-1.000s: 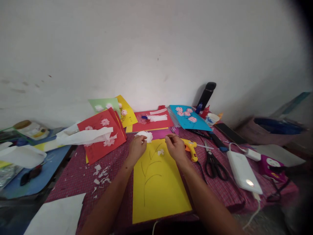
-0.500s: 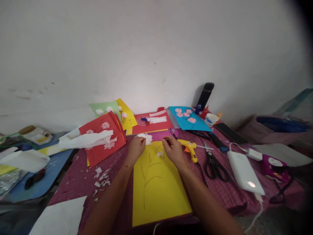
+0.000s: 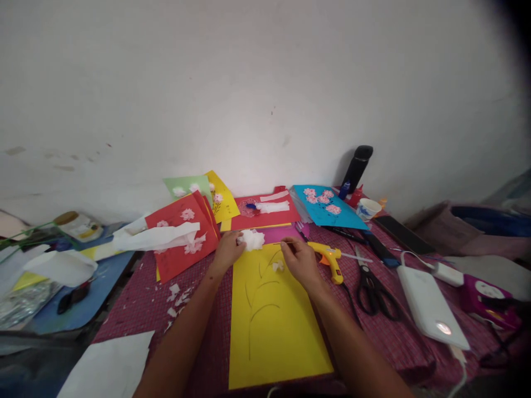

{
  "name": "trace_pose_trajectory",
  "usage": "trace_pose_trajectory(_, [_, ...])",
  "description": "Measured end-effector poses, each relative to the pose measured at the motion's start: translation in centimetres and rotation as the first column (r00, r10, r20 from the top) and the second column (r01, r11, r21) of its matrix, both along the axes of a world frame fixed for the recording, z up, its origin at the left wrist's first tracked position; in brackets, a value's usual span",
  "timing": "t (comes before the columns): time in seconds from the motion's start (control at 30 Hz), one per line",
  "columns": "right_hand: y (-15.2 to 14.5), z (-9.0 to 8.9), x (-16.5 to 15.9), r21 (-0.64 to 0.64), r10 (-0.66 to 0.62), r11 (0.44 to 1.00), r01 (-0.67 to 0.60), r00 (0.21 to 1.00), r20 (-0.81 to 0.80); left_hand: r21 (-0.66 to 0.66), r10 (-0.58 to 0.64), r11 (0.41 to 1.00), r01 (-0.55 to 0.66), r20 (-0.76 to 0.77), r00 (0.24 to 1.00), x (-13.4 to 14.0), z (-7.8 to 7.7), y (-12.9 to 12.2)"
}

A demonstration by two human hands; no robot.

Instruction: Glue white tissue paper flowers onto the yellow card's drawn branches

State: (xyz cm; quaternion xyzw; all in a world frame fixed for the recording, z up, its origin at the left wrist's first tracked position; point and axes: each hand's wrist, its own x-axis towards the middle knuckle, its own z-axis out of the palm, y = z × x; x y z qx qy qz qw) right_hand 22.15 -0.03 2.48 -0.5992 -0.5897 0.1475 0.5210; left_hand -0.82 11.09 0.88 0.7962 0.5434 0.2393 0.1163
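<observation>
White tissue bunch (image 3: 253, 239) I handle, left hand (image 3: 229, 250) pinching it. Whether right hand (image 3: 299, 261) pinches anything, I cannot tell; gentleness seems needed next.

The paper (image 3: 286, 342) is yellow with dark lines (image 3: 249, 340), the tablecloth (image 3: 128, 309) checked maroon.

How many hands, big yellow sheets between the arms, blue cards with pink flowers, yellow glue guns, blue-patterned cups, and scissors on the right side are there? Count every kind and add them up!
Hands: 2 (left hand, right hand)
Yellow sheet: 1
Blue card: 1
Glue gun: 1
Cup: 1
Scissors: 1
Total: 7
</observation>
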Motion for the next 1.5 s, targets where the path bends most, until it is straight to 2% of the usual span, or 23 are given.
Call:
trace_pose_trajectory(0.23, [-0.2,0.4,-0.1,-0.030,0.016,0.999,-0.014,0.999,0.044,0.028,-0.059,0.998,0.060,-0.041,0.997,0.9,0.4,-0.2])
trace_pose_trajectory(0.53, [-0.2,0.3,-0.1,-0.008,0.025,1.000,-0.025,1.000,-0.004,0.012,0.003,1.000,-0.004,0.055,0.998,0.4,1.0,-0.3])
trace_pose_trajectory(0.6, [-0.1,0.2,-0.2,-0.005,0.034,0.999,-0.034,0.998,-0.044,-0.047,0.033,0.999,-0.025,0.170,0.985,0.4,1.3,-0.6])
trace_pose_trajectory(0.67, [-0.2,0.3,-0.3,-0.003,0.066,0.998,-0.067,0.990,-0.125,-0.176,0.089,0.984,-0.015,0.415,0.905,0.5,1.7,-1.4])
trace_pose_trajectory(0.73, [-0.5,0.6,-0.5,-0.009,0.103,0.994,-0.108,0.965,-0.243,-0.332,0.191,0.941,0.059,0.670,0.717,0.9,2.2,-2.8])
trace_pose_trajectory(0.77, [-0.6,0.8,-0.6,-0.012,0.116,0.992,-0.125,0.948,-0.296,-0.411,0.248,0.903,0.128,0.741,0.624,1.1,2.5,-3.6])
trace_pose_trajectory(0.83, [-1.0,1.3,-0.8,-0.020,0.131,0.989,-0.148,0.921,-0.366,-0.508,0.338,0.808,0.298,0.815,0.471,1.6,2.9,-5.6])
trace_pose_trajectory(0.93, [-1.3,1.8,-1.0,-0.033,0.165,0.980,-0.197,0.892,-0.421,-0.534,0.399,0.713,0.454,0.842,0.364,2.2,2.9,-8.1])
trace_pose_trajectory(1.0, [-1.4,1.8,-1.3,-0.042,0.221,0.963,-0.265,0.870,-0.441,-0.539,0.413,0.678,0.499,0.842,0.348,2.6,2.5,-9.2])
trace_pose_trajectory(1.1, [-1.4,1.3,-1.8,-0.024,0.310,0.935,-0.353,0.850,-0.426,-0.529,0.377,0.664,0.528,0.847,0.375,3.0,1.6,-9.8])
trace_pose_trajectory(1.17, [-1.4,1.0,-2.1,-0.021,0.340,0.924,-0.381,0.847,-0.408,-0.517,0.352,0.659,0.546,0.854,0.383,3.2,1.2,-10.0])
trace_pose_trajectory(1.3, [-1.4,0.5,-2.4,-0.054,0.351,0.917,-0.395,0.863,-0.363,-0.488,0.340,0.634,0.601,0.873,0.350,3.7,1.0,-10.2])
trace_pose_trajectory(1.4, [-1.5,0.4,-2.4,-0.064,0.381,0.902,-0.426,0.859,-0.342,-0.472,0.309,0.674,0.569,0.879,0.363,4.1,0.6,-10.3])
trace_pose_trajectory(1.5, [-1.5,0.6,-2.2,-0.041,0.365,0.917,-0.398,0.873,-0.323,-0.503,0.347,0.718,0.482,0.858,0.379,4.2,0.0,-10.1])
